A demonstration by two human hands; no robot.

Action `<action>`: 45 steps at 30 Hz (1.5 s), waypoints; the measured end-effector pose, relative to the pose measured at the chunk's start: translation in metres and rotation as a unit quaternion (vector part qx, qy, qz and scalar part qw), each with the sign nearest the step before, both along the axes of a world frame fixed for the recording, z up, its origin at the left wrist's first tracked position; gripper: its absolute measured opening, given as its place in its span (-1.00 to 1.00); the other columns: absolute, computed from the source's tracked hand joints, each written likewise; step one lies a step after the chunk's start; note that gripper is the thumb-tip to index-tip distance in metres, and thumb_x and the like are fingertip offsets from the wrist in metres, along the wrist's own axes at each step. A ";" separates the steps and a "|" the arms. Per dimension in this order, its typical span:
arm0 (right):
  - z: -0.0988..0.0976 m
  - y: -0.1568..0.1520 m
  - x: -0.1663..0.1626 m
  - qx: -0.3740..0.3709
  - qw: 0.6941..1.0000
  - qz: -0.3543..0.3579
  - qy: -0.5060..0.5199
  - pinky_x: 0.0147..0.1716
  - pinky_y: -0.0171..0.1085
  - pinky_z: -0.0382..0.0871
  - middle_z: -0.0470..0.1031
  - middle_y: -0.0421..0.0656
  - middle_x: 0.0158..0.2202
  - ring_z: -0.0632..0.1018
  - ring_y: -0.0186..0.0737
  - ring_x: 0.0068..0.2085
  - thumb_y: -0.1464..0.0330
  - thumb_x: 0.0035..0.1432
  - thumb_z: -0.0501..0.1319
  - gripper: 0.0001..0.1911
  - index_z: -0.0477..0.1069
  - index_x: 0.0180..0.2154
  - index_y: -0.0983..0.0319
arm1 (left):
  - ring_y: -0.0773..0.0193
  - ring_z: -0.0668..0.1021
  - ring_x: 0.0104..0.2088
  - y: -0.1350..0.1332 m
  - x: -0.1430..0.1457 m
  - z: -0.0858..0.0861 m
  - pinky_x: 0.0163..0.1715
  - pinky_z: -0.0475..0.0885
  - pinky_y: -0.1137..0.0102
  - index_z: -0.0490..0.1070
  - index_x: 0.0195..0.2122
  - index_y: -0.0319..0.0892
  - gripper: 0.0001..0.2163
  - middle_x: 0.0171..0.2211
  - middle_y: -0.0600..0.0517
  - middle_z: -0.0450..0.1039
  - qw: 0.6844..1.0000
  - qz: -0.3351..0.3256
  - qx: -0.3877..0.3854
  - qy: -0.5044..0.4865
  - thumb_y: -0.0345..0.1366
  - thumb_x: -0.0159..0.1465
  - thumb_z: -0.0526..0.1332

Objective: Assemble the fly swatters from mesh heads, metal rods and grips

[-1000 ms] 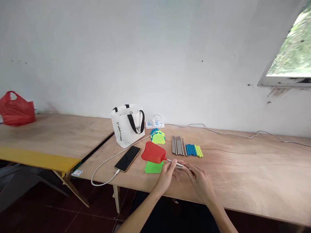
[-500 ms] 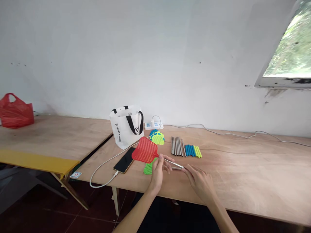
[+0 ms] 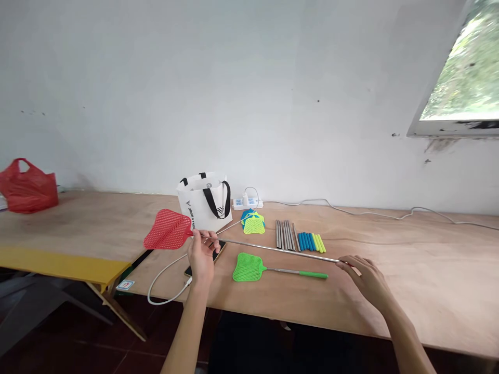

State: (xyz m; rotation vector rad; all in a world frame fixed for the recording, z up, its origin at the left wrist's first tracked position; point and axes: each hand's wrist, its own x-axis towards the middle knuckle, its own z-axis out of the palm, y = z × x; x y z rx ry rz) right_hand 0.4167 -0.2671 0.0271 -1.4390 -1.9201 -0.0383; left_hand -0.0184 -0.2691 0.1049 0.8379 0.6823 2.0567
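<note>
A red fly swatter [image 3: 168,230] with a long, extended metal rod is held above the table between both hands. My left hand [image 3: 201,254] pinches the rod just beside the red head. At the other end, my right hand [image 3: 364,278] is closed round the grip, which is mostly hidden by the fingers. Below the rod lies a green fly swatter [image 3: 248,267], its short rod and green handle pointing right. Behind the rod are several metal tubes [image 3: 286,235] in a row, with blue grips [image 3: 306,241] and yellow grips [image 3: 320,243] beside them.
Blue and yellow swatter heads [image 3: 254,224] lie near a power strip [image 3: 248,203]. A white tote bag [image 3: 206,202] stands at the back left. A phone [image 3: 219,251] with a white cable lies partly behind my left hand. A red plastic bag [image 3: 29,189] sits on the left table.
My hands have moved apart, the left leftwards and the right rightwards. The red swatter's rod is now drawn out much longer, and the green swatter is in full view.
</note>
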 end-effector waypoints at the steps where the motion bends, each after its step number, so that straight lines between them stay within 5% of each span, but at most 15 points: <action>1: 0.001 -0.001 -0.002 -0.007 1.000 -0.006 0.008 -0.15 -0.11 0.41 0.63 -0.15 -0.26 0.60 -0.08 -0.23 -0.11 0.36 -0.05 -0.47 0.53 -0.29 0.04 | 0.40 0.40 -0.62 -0.001 0.004 -0.001 -0.63 0.31 0.48 0.33 -0.40 -0.16 -0.57 -0.46 0.09 0.43 1.000 -0.010 -0.003 -0.007 0.10 0.19 0.38; 6: 0.007 -0.009 -0.011 -0.022 0.999 -0.015 0.032 -0.29 -0.16 0.45 0.63 -0.15 -0.32 0.59 -0.07 -0.28 -0.14 0.32 -0.02 -0.46 0.57 -0.25 0.02 | 0.36 0.41 -0.65 0.002 0.021 -0.006 -0.65 0.31 0.46 0.33 -0.40 -0.14 -0.55 -0.47 0.02 0.52 0.999 -0.046 -0.007 -0.018 0.18 0.22 0.30; 12: 0.026 -0.019 -0.033 -0.015 1.000 0.025 0.002 -0.30 -0.22 0.44 0.66 -0.17 -0.25 0.61 -0.12 -0.30 -0.04 0.37 0.00 -0.54 0.58 -0.24 0.01 | 0.41 0.40 -0.64 -0.001 0.049 -0.013 -0.65 0.29 0.48 0.46 -0.37 -0.21 -0.55 -0.32 -0.12 0.62 0.998 0.053 0.007 0.026 0.15 0.28 0.25; 18: 0.035 -0.041 -0.098 -0.056 0.993 0.106 0.001 -0.40 -0.31 0.37 0.65 -0.15 -0.27 0.64 -0.15 -0.32 0.07 0.44 -0.05 -0.55 0.55 -0.21 0.06 | 0.26 0.55 -0.54 -0.033 0.139 -0.053 -0.65 0.37 0.43 0.58 -0.12 -0.22 -0.47 -0.19 -0.19 0.63 0.960 -0.205 -0.082 0.173 0.19 0.34 0.12; 21: 0.033 -0.047 -0.116 -0.052 0.993 0.110 -0.012 -0.42 -0.32 0.33 0.65 -0.15 -0.31 0.63 -0.17 -0.35 0.12 0.47 -0.07 -0.57 0.54 -0.19 0.07 | 0.22 0.59 -0.50 -0.040 0.159 -0.068 -0.63 0.41 0.40 0.56 -0.02 -0.20 -0.45 -0.10 -0.20 0.61 0.946 -0.251 -0.096 0.183 0.20 0.35 0.10; 29: 0.029 -0.045 -0.131 -0.056 0.993 0.099 -0.024 -0.41 -0.34 0.33 0.68 -0.17 -0.21 0.67 -0.16 -0.29 0.18 0.46 -0.04 -0.64 0.52 -0.02 0.02 | 0.19 0.61 -0.43 -0.027 0.142 -0.065 -0.59 0.41 0.44 0.57 -0.12 -0.25 -0.43 -0.23 -0.19 0.62 0.944 -0.244 -0.119 0.189 0.22 0.31 0.13; 33: 0.023 -0.044 -0.140 -0.076 0.993 0.084 -0.041 -0.46 -0.36 0.26 0.66 -0.20 -0.36 0.65 -0.19 -0.39 0.15 0.45 -0.01 -0.64 0.49 0.03 0.04 | 0.26 0.56 -0.49 -0.026 0.137 -0.065 -0.56 0.39 0.46 0.56 -0.12 -0.28 -0.48 -0.37 -0.09 0.58 0.932 -0.254 -0.120 0.231 0.15 0.33 0.17; 39: 0.014 -0.039 -0.138 -0.068 0.995 0.068 -0.028 -0.49 -0.36 0.21 0.61 -0.18 -0.49 0.61 -0.20 -0.47 0.13 0.45 -0.07 -0.57 0.55 -0.08 0.08 | 0.32 0.56 -0.46 -0.026 0.133 -0.063 -0.55 0.38 0.50 0.48 -0.03 -0.21 -0.55 -0.16 -0.09 0.56 0.915 -0.295 -0.103 0.256 0.08 0.28 0.27; 45: 0.019 -0.042 -0.139 -0.048 0.996 0.073 -0.014 -0.42 -0.35 0.27 0.66 -0.19 -0.33 0.65 -0.20 -0.36 0.14 0.45 -0.03 -0.63 0.53 -0.05 0.03 | 0.28 0.57 -0.47 -0.027 0.133 -0.056 -0.55 0.37 0.46 0.55 -0.22 -0.28 -0.46 -0.26 -0.15 0.59 0.924 -0.271 -0.096 0.250 0.17 0.37 0.10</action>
